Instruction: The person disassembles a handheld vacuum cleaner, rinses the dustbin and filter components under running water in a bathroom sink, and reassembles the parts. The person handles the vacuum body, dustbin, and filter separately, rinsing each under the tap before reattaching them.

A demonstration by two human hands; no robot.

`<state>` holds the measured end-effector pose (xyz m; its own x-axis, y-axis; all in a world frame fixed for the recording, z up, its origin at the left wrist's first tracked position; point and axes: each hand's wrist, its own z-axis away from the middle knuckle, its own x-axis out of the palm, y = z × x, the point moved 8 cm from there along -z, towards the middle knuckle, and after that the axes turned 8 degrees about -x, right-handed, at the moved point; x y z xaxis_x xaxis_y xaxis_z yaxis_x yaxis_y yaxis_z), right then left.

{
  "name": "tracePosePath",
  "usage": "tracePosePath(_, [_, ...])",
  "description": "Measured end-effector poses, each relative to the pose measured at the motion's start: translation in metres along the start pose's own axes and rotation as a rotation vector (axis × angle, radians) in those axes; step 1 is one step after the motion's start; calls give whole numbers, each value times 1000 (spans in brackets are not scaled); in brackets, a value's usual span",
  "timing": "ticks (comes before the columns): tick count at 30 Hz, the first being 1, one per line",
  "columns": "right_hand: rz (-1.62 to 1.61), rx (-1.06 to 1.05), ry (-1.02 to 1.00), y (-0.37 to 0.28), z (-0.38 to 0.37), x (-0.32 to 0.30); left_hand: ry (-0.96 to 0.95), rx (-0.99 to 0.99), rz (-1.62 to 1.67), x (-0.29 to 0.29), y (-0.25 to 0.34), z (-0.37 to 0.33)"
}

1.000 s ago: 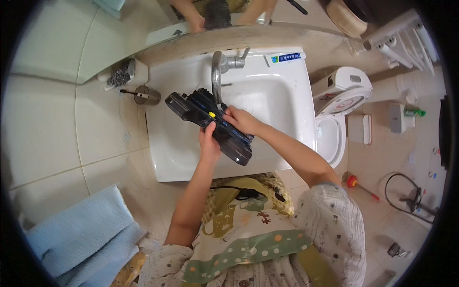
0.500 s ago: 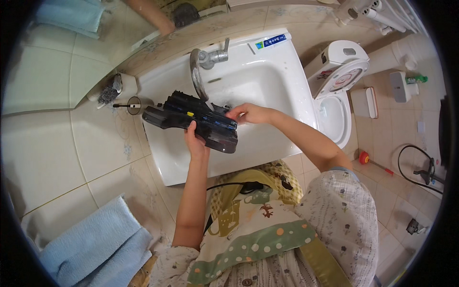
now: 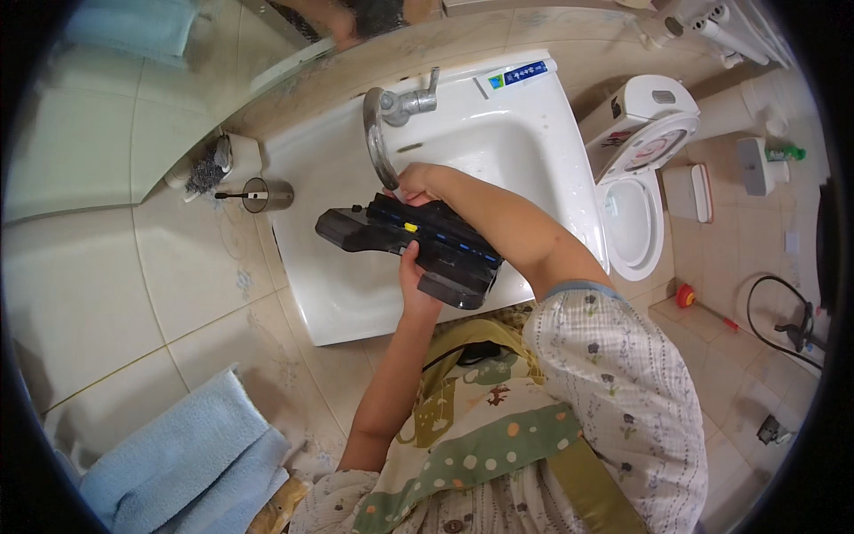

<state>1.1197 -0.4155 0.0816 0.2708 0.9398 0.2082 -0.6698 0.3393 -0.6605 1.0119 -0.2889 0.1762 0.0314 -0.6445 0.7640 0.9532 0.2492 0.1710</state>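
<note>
Over the white sink (image 3: 313, 307) I hold a long black plastic appliance part (image 3: 445, 245) with a yellow tab and small blue marks. My left hand (image 3: 418, 287) grips its near side, thumb on top and the other fingers hidden beneath. At the far edge of the part, just under the spout of the metal faucet (image 3: 380, 147), my right hand (image 3: 420, 181) is curled with its fingers bent down. What those fingertips hold or press is hidden. My right forearm crosses above the right end of the part.
A cup (image 3: 269, 195) with a black brush stands on the sink's left rim. On the back right rim lies a blue-and-green tube (image 3: 518, 75). The toilet (image 3: 633, 222) is open to the right. A blue towel (image 3: 182, 445) hangs at lower left.
The black part has moved right and a little nearer to me with my left hand. My right hand has gone from its right end to its far edge under the spout.
</note>
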Motion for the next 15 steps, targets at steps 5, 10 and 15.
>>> tracePosePath(5, [82,84,-27,12,-6,8,5,69,-69,-8,2,0])
tracePosePath(10, [123,81,-130,14,-19,4,64,63,-109,-4,9,5])
tracePosePath(15, [162,128,-349,-15,10,16,50,151,-300,5,17,8])
